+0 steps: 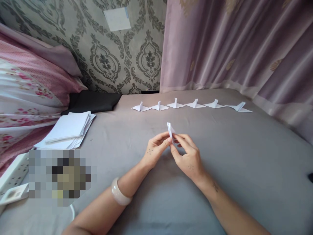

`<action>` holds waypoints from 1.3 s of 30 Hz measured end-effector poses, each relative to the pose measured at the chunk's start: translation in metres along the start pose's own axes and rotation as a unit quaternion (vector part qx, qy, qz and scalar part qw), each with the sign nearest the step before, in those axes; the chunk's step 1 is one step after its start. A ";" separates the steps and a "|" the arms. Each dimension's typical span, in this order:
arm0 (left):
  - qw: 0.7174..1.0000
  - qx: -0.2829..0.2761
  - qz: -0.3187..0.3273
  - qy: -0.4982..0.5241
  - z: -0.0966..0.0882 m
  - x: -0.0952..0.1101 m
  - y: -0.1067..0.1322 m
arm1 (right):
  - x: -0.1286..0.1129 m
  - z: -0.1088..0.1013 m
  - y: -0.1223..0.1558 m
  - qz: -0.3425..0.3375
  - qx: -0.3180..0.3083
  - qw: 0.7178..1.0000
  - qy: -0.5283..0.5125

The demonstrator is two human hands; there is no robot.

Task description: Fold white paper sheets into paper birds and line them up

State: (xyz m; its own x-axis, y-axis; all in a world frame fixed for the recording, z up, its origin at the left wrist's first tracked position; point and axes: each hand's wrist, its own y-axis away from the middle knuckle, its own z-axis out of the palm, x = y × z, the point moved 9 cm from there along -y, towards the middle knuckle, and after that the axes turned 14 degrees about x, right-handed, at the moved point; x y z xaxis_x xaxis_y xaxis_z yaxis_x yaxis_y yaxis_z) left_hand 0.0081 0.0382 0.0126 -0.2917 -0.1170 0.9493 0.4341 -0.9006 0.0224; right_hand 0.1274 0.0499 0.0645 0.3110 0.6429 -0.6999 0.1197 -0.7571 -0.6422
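Fabric (24,93), white w/ pink flowers, hangs far L. Power strip (18,169), white, at L edge on grey cloth (244,147); small white item (14,195) just in front, partly cut off by frame. Next over, pixelated patch (69,178), can't tell what's under it; white cord (72,212) curves out by its lower R. Behind that, paper stack (67,127), white, lying flat, edges uneven, smaller sheets atop larger. Black item (94,100) lies flat just behind stack. Wall (105,62) at back, grey w/ dk scrollwork, w/ white sheet (117,19) up high.

Pale bangle (119,192) round L wrist. L hand (156,149): thumb + fingers pinching lower part of folded paper (170,132) from L. That pc is white, narrow, near upright w/ slight tilt, held btwn both hands, approx center of view. R hand (187,155): thumb + fingertips pinching same pc from R, other fingers bent. Small dk marks on backs of both hands.

Beyond hands, row of six folded pcs (195,104), white, sides spread low, raised part mid; far-R one leans R. Mauve curtain (210,45) behind, to R. Dk object (310,177) at R edge, cut off, can't ID.
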 end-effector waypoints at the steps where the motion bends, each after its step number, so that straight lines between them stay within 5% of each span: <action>1: 1.000 -0.006 0.001 0.004 -0.001 -0.001 -0.001 | 0.000 0.000 -0.001 0.011 -0.003 1.000 -0.011; 13: 1.000 -0.028 0.011 -0.006 -0.003 0.004 -0.005 | 0.008 0.000 -0.004 0.094 -0.014 0.992 -0.080; 19: 0.999 0.003 0.032 -0.039 -0.009 0.008 -0.005 | 0.008 -0.004 -0.006 0.085 -0.016 0.993 -0.077; 29: 0.939 -0.028 0.291 -0.181 -0.006 0.049 0.009 | -0.010 -0.018 -0.011 -0.119 0.024 0.993 0.003; 39: 0.851 -0.018 0.468 -0.237 -0.002 0.068 0.026 | -0.021 -0.019 -0.007 -0.209 0.028 0.977 0.040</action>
State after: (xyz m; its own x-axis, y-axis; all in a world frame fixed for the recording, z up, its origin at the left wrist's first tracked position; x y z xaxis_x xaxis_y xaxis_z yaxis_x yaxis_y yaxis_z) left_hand -0.0024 0.0057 0.0773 0.5479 -0.6156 0.5664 0.2592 -0.5188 -0.8146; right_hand 0.1382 0.0399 0.0900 0.3191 0.8817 -0.3476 0.2013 -0.4215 -0.8842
